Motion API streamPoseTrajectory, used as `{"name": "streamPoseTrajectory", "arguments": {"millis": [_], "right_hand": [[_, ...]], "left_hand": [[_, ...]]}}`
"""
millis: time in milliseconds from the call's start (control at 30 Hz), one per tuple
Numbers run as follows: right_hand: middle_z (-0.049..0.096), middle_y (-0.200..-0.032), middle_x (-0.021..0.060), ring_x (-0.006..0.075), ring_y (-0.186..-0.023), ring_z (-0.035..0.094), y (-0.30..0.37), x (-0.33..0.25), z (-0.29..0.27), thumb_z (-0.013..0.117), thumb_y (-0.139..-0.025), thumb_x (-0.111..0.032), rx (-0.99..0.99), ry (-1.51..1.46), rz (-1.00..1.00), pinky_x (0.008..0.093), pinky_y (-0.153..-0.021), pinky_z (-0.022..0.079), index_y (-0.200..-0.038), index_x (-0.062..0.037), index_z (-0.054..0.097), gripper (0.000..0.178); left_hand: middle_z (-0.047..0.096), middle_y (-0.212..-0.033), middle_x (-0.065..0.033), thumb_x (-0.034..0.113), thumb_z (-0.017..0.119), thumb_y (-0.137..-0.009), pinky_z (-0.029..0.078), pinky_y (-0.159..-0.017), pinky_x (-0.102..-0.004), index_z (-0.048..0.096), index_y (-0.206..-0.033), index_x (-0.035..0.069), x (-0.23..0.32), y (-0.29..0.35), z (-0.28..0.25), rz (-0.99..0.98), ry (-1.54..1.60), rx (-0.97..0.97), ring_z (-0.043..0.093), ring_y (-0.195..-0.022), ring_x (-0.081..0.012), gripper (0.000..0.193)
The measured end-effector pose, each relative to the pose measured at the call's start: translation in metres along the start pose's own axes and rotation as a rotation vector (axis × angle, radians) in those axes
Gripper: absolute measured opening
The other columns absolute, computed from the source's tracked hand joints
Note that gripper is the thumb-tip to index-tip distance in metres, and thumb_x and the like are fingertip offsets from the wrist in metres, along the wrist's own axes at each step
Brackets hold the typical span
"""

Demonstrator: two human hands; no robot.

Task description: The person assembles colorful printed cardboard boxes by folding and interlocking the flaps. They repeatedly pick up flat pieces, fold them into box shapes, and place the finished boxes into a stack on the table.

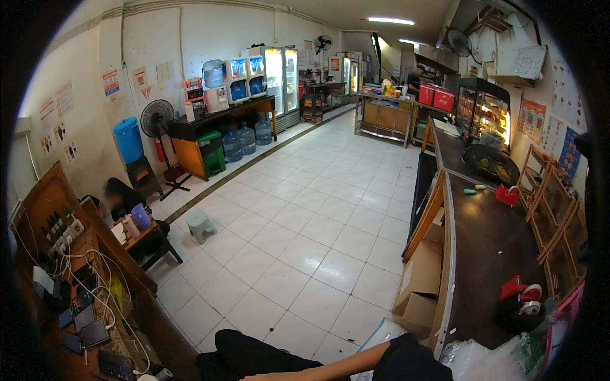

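My right forearm lies across my black-trousered legs (251, 352) at the lower edge. Only the top of my right hand (262, 377) shows there, resting near my lap; its fingers are cut off by the picture's edge. My left hand is out of sight. To the right of my right arm are clear plastic bags (480, 357), at the near end of a long dark counter (480, 254). A red tape dispenser (520, 289) stands on that counter, with a second red dispenser (507, 195) farther along.
At left, a wooden desk holds several phones (94, 331) and tangled white cables. A person (124, 197) sits low behind it, near a grey-green stool (201, 227) on the tiled floor (298, 254). Cardboard boxes (419, 273) sit under the right counter. Another person (414, 79) stands far back.
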State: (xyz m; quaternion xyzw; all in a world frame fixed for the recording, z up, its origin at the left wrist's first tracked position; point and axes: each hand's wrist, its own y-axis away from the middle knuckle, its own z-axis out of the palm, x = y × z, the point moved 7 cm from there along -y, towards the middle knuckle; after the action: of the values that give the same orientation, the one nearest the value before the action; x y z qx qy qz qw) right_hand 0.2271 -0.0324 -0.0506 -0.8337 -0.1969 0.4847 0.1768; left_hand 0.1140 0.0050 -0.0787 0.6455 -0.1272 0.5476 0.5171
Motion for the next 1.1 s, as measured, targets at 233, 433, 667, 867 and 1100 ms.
{"name": "streamPoseTrajectory", "arguments": {"millis": [233,433,667,867,1100], "right_hand": [[0.061,-0.090,0.0210,0.0376,-0.086,0.058,-0.002,0.002,0.022,0.060,-0.083,-0.032,-0.114,-0.103,0.075,0.0411,-0.073,0.048,-0.101,0.0008,0.058,0.038],[0.062,-0.094,0.0205,0.0342,-0.086,0.060,0.018,0.004,0.013,0.061,-0.081,-0.037,-0.102,0.001,0.252,0.0421,-0.074,0.048,-0.103,-0.0022,0.058,0.041],[0.051,-0.125,0.0154,0.0307,-0.116,0.047,0.015,0.003,0.013,0.052,-0.088,-0.039,-0.192,0.034,0.354,0.0422,-0.098,0.033,-0.127,-0.0058,0.047,0.051],[0.061,-0.110,0.0102,0.0265,-0.106,0.055,-0.003,-0.009,0.012,0.060,-0.085,-0.023,-0.214,-0.049,0.418,0.0381,-0.092,0.038,-0.113,-0.0062,0.058,0.033],[0.060,-0.114,0.0092,0.0240,-0.112,0.053,-0.015,-0.012,0.013,0.062,-0.083,-0.017,-0.231,-0.121,0.489,0.0422,-0.100,0.033,-0.112,-0.0045,0.059,0.032]], "left_hand": [[0.059,-0.103,-0.0070,0.019,0.062,-0.085,0.048,-0.078,-0.0286,0.054,-0.111,0.001,-0.012,0.007,-0.007,-0.015,0.017,0.007,0.058,-0.091,-0.0152,0.032],[0.059,-0.101,-0.0065,0.018,0.062,-0.085,0.049,-0.075,-0.0275,0.054,-0.110,0.001,-0.025,0.022,-0.010,-0.036,0.099,0.004,0.059,-0.088,-0.0146,0.031],[0.063,-0.092,-0.0033,0.023,0.065,-0.083,0.047,-0.074,-0.0249,0.058,-0.108,-0.001,-0.027,0.023,-0.015,0.040,0.023,0.054,0.057,-0.082,-0.0103,0.035],[0.065,-0.089,-0.0052,0.030,0.065,-0.083,0.051,-0.065,-0.0231,0.060,-0.106,0.001,-0.039,0.017,-0.023,-0.029,0.024,-0.061,0.060,-0.079,-0.0096,0.037],[0.065,-0.086,-0.0043,0.030,0.061,-0.087,0.047,-0.071,-0.0216,0.063,-0.102,-0.002,-0.023,0.017,-0.028,0.161,0.159,-0.089,0.058,-0.078,-0.0064,0.036]]}}
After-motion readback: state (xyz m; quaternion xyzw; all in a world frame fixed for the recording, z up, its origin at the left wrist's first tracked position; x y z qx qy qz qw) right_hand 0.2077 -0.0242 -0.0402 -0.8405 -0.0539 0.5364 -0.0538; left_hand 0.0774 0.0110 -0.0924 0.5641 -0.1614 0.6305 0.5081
